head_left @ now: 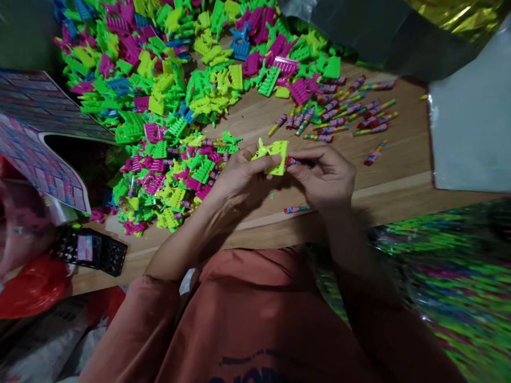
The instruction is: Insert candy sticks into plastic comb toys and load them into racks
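My left hand (248,169) is closed on a yellow plastic toy piece (280,151), with its thumb lying across the front. Right beside it, my right hand (327,173) pinches a small wrapped candy tube (293,161) with a red end, held against the toy's right edge. Whether the tube's tip is inside the toy I cannot tell. Below the hands a single candy tube (296,209) lies on the wooden table (391,183). To the left of my left hand is a pile of toy pieces mixed with candy tubes (175,186).
A large heap of green, yellow, pink and blue toy pieces (159,58) covers the back left. Loose candy tubes (343,109) lie behind my right hand. Printed sheets (51,111) and a black tray (90,250) are at left; a white panel (471,117) and clear bags (447,266) at right.
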The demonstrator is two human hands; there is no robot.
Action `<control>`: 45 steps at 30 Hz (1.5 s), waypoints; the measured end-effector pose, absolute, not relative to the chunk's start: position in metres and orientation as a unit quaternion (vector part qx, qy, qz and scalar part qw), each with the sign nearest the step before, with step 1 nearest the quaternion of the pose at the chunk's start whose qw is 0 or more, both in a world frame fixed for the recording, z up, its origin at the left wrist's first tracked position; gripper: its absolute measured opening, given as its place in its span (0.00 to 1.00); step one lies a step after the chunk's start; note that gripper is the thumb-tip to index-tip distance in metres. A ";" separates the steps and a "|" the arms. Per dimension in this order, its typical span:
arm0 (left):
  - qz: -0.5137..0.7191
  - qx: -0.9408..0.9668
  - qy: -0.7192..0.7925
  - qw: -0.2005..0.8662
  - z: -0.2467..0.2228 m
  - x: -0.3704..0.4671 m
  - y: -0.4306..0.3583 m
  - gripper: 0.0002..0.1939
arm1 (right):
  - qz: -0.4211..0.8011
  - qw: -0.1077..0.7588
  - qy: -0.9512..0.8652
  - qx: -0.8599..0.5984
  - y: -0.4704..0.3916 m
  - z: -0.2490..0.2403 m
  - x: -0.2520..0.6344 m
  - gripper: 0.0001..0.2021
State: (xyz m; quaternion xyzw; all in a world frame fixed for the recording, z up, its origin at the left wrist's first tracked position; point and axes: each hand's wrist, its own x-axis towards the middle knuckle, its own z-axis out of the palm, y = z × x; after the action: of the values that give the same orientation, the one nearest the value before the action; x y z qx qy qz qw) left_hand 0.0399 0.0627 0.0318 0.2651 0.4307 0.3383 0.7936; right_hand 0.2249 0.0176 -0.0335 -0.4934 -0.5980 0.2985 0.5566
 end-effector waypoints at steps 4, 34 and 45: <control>0.363 0.294 0.423 0.776 0.020 0.038 0.057 0.24 | 0.327 0.538 -0.614 -0.475 0.017 -0.036 0.230 0.05; 0.286 0.666 0.565 0.394 0.089 -0.076 0.058 0.26 | 0.297 0.386 -0.707 -0.513 0.044 -0.011 0.219 0.14; 0.190 0.753 0.587 0.230 0.041 -0.021 0.228 0.13 | 0.156 0.130 -0.739 -0.642 0.083 -0.036 0.206 0.15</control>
State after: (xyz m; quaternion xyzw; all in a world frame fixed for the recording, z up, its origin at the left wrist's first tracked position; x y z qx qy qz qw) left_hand -0.0212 0.2276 0.0414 0.7528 0.5868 0.1900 0.2300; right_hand 0.2058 0.0834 -0.0361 -0.6424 -0.7391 0.1555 0.1299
